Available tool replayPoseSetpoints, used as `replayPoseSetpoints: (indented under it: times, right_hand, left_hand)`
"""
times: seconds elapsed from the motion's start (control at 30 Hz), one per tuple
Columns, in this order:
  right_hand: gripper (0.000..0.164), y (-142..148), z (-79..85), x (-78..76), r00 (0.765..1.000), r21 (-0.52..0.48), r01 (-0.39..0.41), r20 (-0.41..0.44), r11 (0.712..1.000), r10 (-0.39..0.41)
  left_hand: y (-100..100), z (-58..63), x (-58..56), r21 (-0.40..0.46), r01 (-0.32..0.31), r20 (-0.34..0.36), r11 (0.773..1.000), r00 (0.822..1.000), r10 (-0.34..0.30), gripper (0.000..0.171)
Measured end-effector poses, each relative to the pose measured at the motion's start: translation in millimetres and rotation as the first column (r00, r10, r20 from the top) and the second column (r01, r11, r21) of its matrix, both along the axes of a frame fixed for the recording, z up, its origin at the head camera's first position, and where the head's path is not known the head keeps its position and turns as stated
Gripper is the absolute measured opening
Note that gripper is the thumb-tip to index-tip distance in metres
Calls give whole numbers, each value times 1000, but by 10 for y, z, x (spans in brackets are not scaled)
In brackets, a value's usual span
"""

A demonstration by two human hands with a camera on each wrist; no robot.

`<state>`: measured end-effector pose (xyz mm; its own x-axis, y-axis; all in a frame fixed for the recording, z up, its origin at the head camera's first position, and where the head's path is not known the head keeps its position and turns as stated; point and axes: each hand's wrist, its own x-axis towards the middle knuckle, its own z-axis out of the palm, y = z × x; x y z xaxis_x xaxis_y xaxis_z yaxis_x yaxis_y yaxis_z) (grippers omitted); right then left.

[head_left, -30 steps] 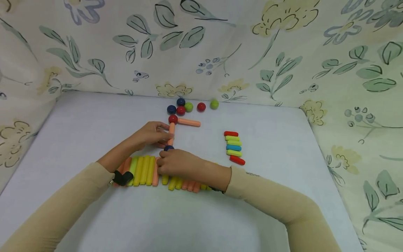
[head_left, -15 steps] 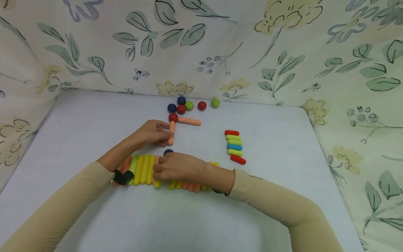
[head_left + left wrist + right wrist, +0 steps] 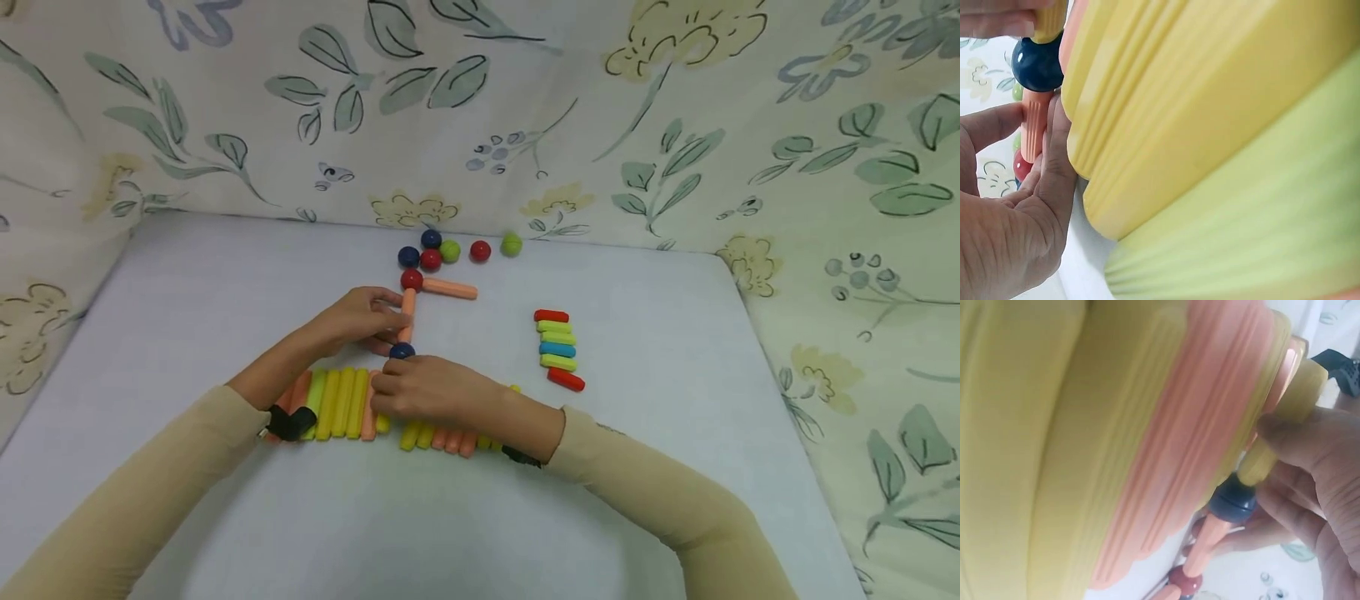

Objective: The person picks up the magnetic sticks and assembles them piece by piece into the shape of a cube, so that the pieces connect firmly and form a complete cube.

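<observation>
Your dark blue ball (image 3: pixel 1036 65) looks like smooth, glossy plastic; your salmon stick (image 3: pixel 1034 128) and yellow stick (image 3: pixel 1300 394) look plastic too, the salmon one finely grooved. Your sleeves (image 3: pixel 645 471) and the far floral drape (image 3: pixel 555 92) look like matt cloth.

The far held stick (image 3: pixel 1034 122) is peach, the near held stick (image 3: pixel 1259 462) yellow, and the ball between them (image 3: pixel 1038 65) navy blue. The corner ball (image 3: pixel 412 280) is red and the crosswise stick (image 3: pixel 450 289) peach. The 6 loose balls (image 3: pixel 431 260) come as 2 navy, 2 red and 2 green. The long row of sticks (image 3: pixel 341 404) mixes peach, lime and yellow. The 6 short sticks (image 3: pixel 557 351) run, far to near, red, lime, lime, blue, lime, red. The tabletop (image 3: pixel 337 517) is plain white, the sleeves (image 3: pixel 652 483) beige, the cloth behind (image 3: pixel 450 167) off-white with grey-green leaves and yellow and blue-violet flowers, outlined in black.
</observation>
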<state>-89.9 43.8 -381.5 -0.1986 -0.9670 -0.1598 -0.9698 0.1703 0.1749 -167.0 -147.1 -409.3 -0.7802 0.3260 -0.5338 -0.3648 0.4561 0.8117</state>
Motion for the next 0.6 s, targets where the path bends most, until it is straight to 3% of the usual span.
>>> replayPoseSetpoints:
  times: [0.33,0.6]
  right_hand:
    - [27,-18,-32,-14,998,31,3,-58,1000,-1]
    - [27,38,-22,-8,1000,-24,7,-21,1000,-7]
  left_hand:
    - [34,78,97,21,96,11,995,995,-96,93]
    - [56,92,130,0,52,-9,999,999,-52,90]
